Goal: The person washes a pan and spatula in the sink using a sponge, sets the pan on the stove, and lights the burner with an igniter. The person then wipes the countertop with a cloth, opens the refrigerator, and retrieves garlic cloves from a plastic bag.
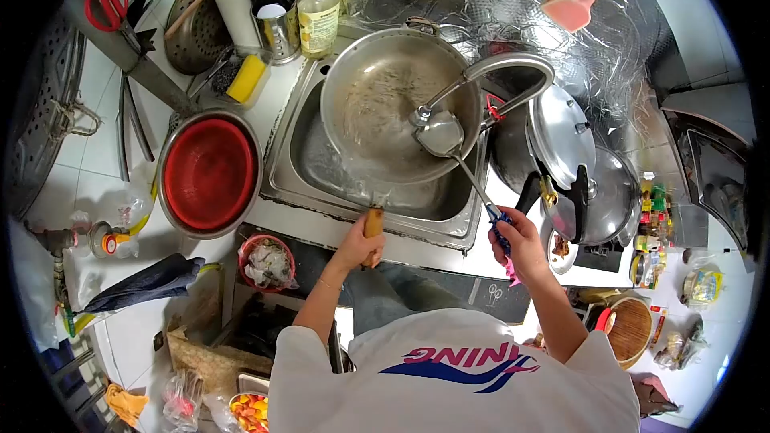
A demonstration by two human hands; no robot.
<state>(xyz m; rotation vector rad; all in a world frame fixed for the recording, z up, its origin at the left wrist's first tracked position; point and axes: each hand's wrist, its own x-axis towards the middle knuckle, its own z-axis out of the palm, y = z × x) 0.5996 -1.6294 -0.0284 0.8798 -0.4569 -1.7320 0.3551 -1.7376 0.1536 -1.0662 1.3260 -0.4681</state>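
"Since the steel sink (pixel 309 132) is the biggest thing here, what lies over it?"

"A wide metal pan (pixel 377 80), its bowl facing up. I can't tell how much the rim bears on the sink. It looks stiff, and I'd judge it heavy towards the far side, so one hand alone might let it swing."

"And above that?"

"The curved tap (pixel 513 61), its end over the pan, near the spatula (pixel 440 136). The spatula's metal head is inside the bowl. It seems light and rigid, but the wet metal would be slippery; the blue grip is the place to hold."

"Is it held there?"

"Yes, the right hand (pixel 525 248) has its fingers closed round that grip. The left hand (pixel 351 247) is wrapped round the pan's wooden handle (pixel 374 228), the surer hold. How hard either one squeezes, I can't tell."

"Anything fragile?"

"Neither looks it; a knock would more likely scratch than break them."
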